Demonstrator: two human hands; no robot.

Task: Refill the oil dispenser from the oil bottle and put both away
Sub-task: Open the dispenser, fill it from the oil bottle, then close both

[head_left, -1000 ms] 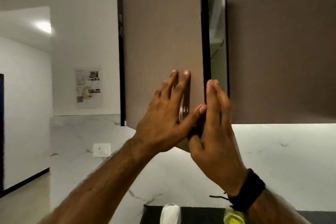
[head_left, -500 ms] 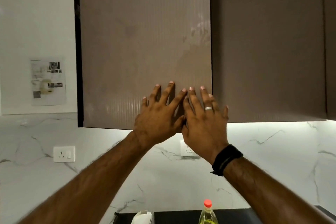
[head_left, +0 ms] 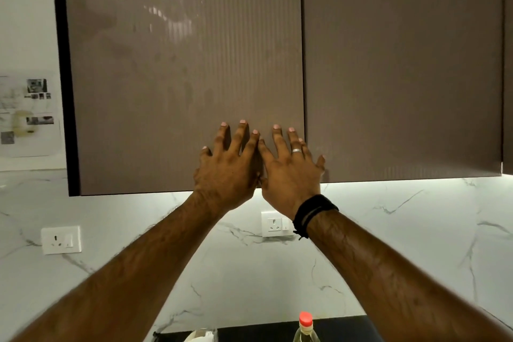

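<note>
Both hands lie flat, side by side, on the lower right part of a brown ribbed wall cupboard door [head_left: 177,72], which sits flush with the door to its right. My left hand [head_left: 226,162] has its fingers spread and straight against the panel. My right hand [head_left: 288,166], with a ring and a black wristband, presses the door's right edge with straight fingers. Far below, at the frame's bottom edge, the oil bottle [head_left: 305,327] shows its red cap and clear neck. A white object [head_left: 202,336] beside it is cut off; I cannot tell what it is.
A second brown cupboard door [head_left: 402,64] adjoins on the right. The white marble backsplash [head_left: 388,244] carries two sockets [head_left: 61,239] [head_left: 276,224]. A dark counter strip [head_left: 341,327] runs along the bottom. A paper sheet [head_left: 27,116] hangs on the left wall.
The cupboard door swung from open to flush with its neighbour under both hands. The hands went from its edge to lying flat on its face. The view shifted, bringing the bottle's cap into sight.
</note>
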